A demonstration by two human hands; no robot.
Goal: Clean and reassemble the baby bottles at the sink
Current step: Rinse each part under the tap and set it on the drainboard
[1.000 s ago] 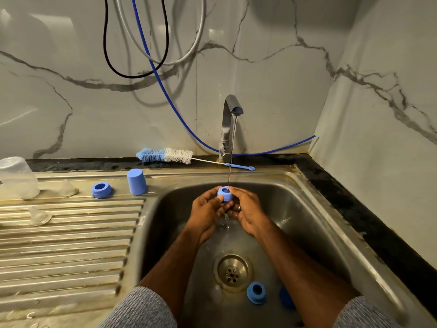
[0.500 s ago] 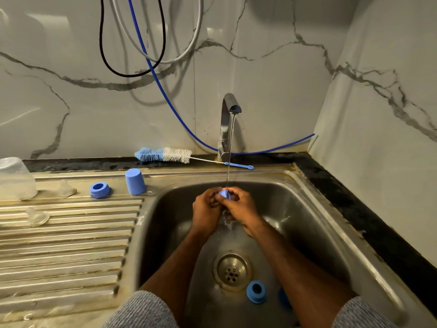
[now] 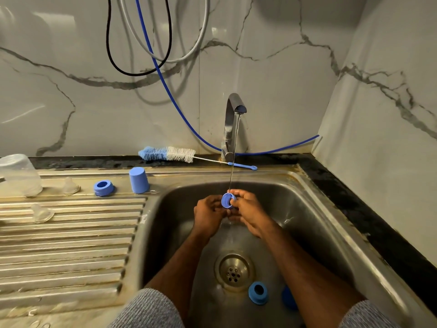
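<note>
Both hands meet over the middle of the sink (image 3: 307, 209), under the thin stream of water falling from the tap (image 3: 233, 114) at 12 o'clock. The right hand (image 3: 250, 209) pinches a small blue bottle ring (image 3: 228, 200) between thumb and fingertips, its ribbed open side turned toward the camera; the left hand (image 3: 208, 214) sits just at 9 o'clock of the ring with fingers curled toward it, touching or nearly touching its edge; I cannot tell whether it truly grips. The water strikes the top of the ring.

Lower in the basin, the drain (image 3: 234, 271) lies at 6 o'clock of the hands; a second blue ring (image 3: 258, 292) rests on the sink floor just at 5 o'clock of the drain; another blue piece (image 3: 289, 299) lies beside it, partly hidden by the right forearm.

On the ribbed drainboard (image 3: 71, 245) at 9 o'clock of the sink: a blue cap (image 3: 139, 179) standing upright near the basin's corner; a third blue ring (image 3: 103, 187) at its 9 o'clock side; a clear teat (image 3: 70, 185) beyond that; another clear teat (image 3: 42, 213) nearer the camera; a clear bottle (image 3: 19, 176) upturned at the far left edge.

A bottle brush (image 3: 170, 153) lies along the dark desk ledge behind the sink, bristles at 9 o'clock, blue handle reaching past the tap's base. A blue hose (image 3: 165, 86), a black cable (image 3: 113, 60) and a grey hose (image 3: 196, 43) hang on the marble wall (image 3: 59, 102).
</note>
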